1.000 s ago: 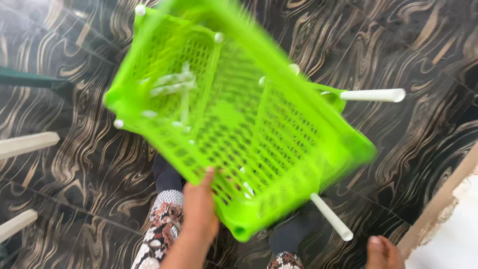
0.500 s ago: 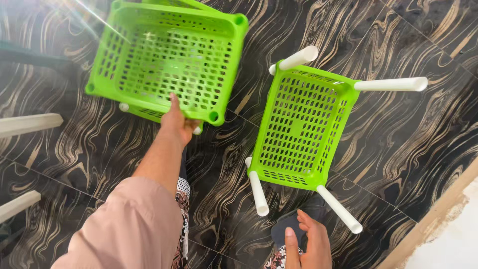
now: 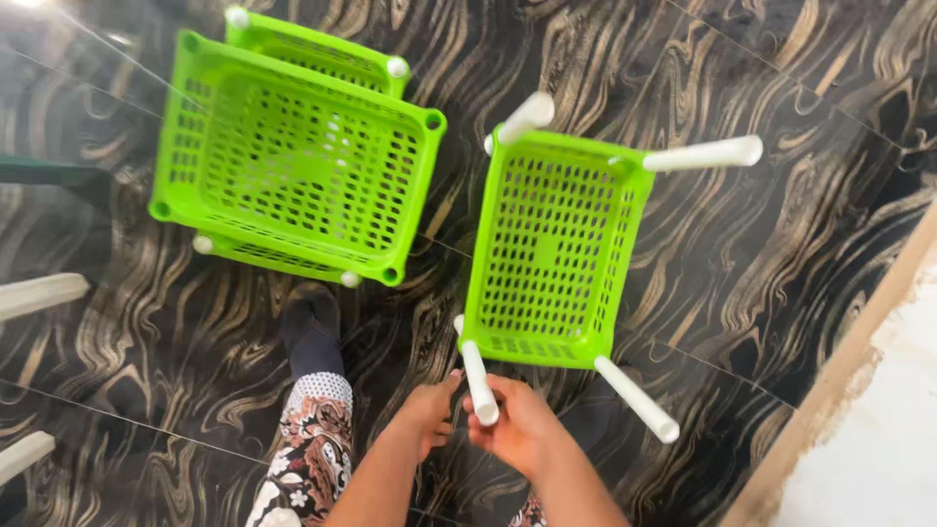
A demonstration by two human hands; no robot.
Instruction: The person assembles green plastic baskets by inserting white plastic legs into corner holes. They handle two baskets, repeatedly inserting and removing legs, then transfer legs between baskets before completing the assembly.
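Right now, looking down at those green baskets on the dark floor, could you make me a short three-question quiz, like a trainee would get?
1. True or false: the right-hand basket has white tubes standing up at its corners.
2. What does the right hand grip? A) the near-left white tube B) the basket rim C) a sock
3. Fill in: the two baskets at upper left are ____ one above the other.

Key:
1. True; four tubes show.
2. A. The left hand sits right beside that tube; whether it touches is unclear.
3. Stacked, on the dark marbled floor.
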